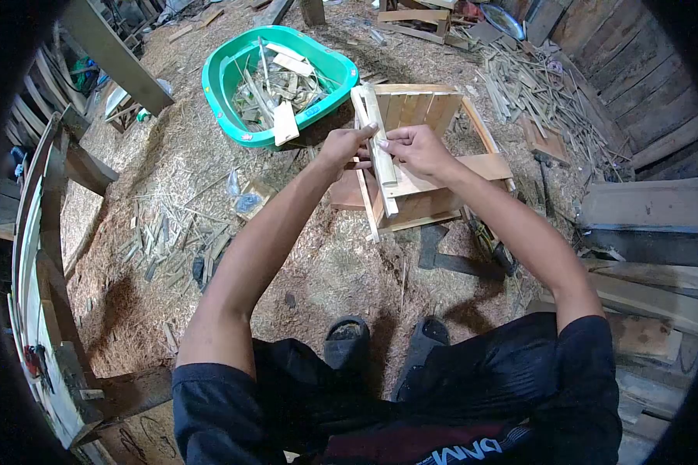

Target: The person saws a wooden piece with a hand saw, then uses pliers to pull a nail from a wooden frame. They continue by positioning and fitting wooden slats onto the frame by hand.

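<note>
A small slatted wooden frame (485, 167), like a stool or chair, rests on the floor in front of me. Along its left side runs a pale wooden strip (381, 172), tilted and reaching toward me. My left hand (347, 148) is closed around the strip's middle from the left, thumb on top. From the right, my right hand (421, 152) pinches with thumb and forefinger at the strip's face; anything between those fingertips is too small to make out. Below the frame lies a dark axe-shaped tool (459, 263).
A green plastic tub (219, 101) holds wood offcuts. Shavings cover the floor. Scrap sticks (520, 89) pile up at the back right. Boards (647, 298) are stacked on my right, and a curved wooden structure (50, 310) stands at my left. A post (116, 58) leans at the back left.
</note>
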Action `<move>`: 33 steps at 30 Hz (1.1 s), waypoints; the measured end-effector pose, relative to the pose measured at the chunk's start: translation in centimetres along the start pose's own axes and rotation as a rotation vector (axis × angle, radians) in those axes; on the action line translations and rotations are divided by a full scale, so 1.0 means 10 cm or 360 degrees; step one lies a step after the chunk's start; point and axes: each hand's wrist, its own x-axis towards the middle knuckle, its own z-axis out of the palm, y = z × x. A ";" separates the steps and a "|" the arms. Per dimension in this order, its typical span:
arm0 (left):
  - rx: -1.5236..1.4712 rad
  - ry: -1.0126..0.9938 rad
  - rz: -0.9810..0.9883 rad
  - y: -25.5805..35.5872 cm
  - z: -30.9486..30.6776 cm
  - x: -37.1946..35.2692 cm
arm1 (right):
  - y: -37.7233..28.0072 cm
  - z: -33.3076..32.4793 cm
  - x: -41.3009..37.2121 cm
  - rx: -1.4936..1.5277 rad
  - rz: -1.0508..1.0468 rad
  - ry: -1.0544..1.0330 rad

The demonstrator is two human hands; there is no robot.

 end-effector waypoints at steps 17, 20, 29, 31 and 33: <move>-0.0332 -0.0204 0.0143 0.06 0.07 0.00 | -0.34 -0.15 -0.24 -0.0240 -0.0053 0.0507; -0.0472 -0.0313 0.0176 0.27 0.27 -0.13 | -0.39 -0.37 -0.24 -0.0195 0.0019 0.0585; -0.0068 -0.0492 0.0226 0.45 0.20 -0.20 | -0.78 -0.48 -0.52 -0.0531 0.0076 0.0529; 0.0038 -0.0308 0.0349 0.29 -0.07 -0.18 | -0.72 -0.32 -0.62 -0.0384 -0.0071 0.0487; 0.0113 -0.0008 0.0497 -0.05 -0.21 -0.19 | -0.60 -0.09 -0.74 -0.0428 -0.0096 0.0465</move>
